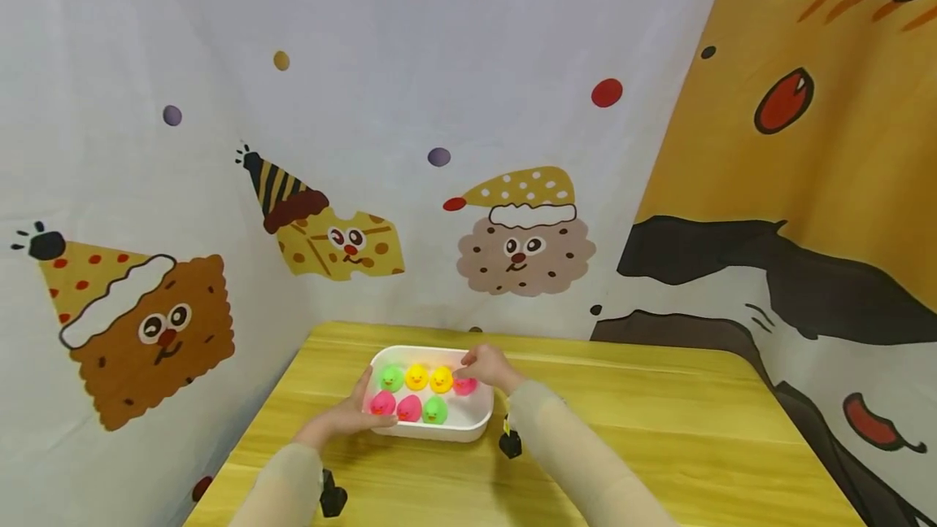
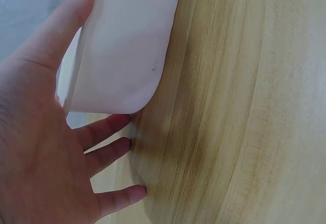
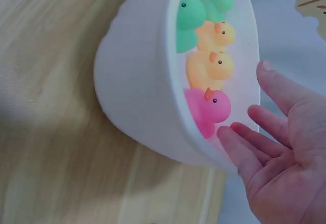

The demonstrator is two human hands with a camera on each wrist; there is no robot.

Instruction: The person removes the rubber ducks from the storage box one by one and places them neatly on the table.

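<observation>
A white tray (image 1: 439, 433) sits on the yellow wooden table (image 1: 659, 429) and holds several small rubber ducks in green, yellow and pink. My left hand (image 1: 359, 407) lies flat against the tray's left wall (image 2: 122, 46), thumb up along the wall and straight fingers (image 2: 109, 150) by its base. My right hand (image 1: 476, 364) hovers at the tray's far right corner, palm open. Its fingers (image 3: 244, 152) are right beside a pink duck (image 3: 209, 109), and contact is unclear. Two yellow ducks (image 3: 211, 66) and a green duck (image 3: 188, 23) stand in the same row.
A printed cloth backdrop (image 1: 468, 145) with cartoon biscuits hangs close behind and on both sides of the table. Black wrist-camera mounts (image 1: 510, 443) show on both forearms. Bare tabletop stretches to the right of the tray.
</observation>
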